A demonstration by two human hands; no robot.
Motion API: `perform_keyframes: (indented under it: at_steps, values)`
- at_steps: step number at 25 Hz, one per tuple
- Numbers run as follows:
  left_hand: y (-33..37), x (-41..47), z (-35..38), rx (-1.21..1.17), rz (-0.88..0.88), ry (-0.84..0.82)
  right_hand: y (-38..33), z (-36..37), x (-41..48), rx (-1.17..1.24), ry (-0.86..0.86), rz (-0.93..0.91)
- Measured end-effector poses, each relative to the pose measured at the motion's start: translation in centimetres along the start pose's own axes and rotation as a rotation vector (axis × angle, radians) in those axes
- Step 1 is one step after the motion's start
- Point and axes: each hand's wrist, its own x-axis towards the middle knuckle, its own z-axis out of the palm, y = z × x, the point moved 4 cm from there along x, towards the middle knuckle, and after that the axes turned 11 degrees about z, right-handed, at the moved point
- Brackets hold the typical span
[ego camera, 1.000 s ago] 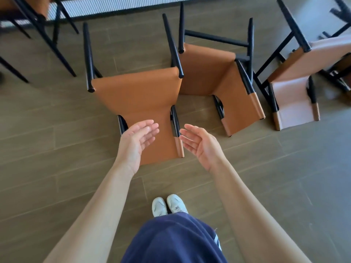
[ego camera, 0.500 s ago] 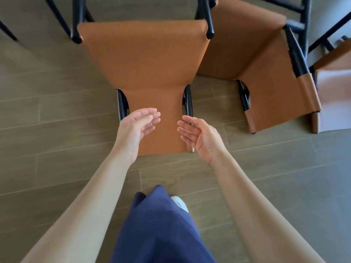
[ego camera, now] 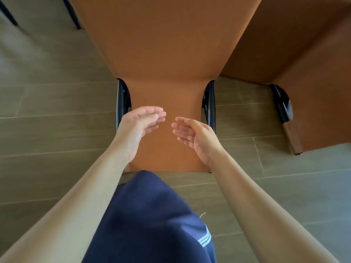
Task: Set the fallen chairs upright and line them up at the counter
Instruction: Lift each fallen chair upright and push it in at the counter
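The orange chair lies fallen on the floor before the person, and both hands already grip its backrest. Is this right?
Not quite. The head view shows the orange chair fallen on the floor, but the left hand and right hand are open above its backrest, palms facing each other, gripping nothing.

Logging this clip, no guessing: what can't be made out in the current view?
Head view:
Nearest chair: legs largely cut off by the top edge.
Second chair: mostly cut off by the right edge.
Feet: hidden by blue shorts.
Whether left hand and right hand touch the chair: unclear from above.
Counter: out of frame.
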Motion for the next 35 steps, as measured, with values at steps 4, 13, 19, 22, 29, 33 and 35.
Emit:
perform_keyframes:
  at_steps: [4, 13, 19, 22, 29, 33, 35]
  values:
    - [-3.8, 2.1, -1.7, 0.047, 0.021, -0.007, 2.1, -0.6, 4.4, -0.005, -0.036, -0.031]
    - [-11.4, 2.0, -1.2, 0.291, -0.059, -0.172, 8.2, -3.1, 9.0, 0.070, -0.061, 0.046]
    - [-17.8, 0.1, -2.5, 0.442, -0.133, -0.249, 14.4, -5.5, 10.9, 0.162, -0.018, 0.162]
    - [-20.7, -0.3, -2.7, 0.561, -0.129, -0.297, 17.9, -6.3, 12.1, 0.287, 0.018, 0.257]
    - [-25.9, -1.3, -1.2, 0.758, -0.110, -0.453, 24.7, -7.1, 13.3, 0.499, 0.088, 0.475]
    - [-28.3, -2.1, -1.3, 0.877, -0.207, -0.519, 26.1, -7.2, 13.1, 0.712, 0.122, 0.514]
    - [-29.1, -2.4, -1.3, 0.879, -0.224, -0.545, 26.2, -7.0, 13.0, 0.811, 0.145, 0.500]
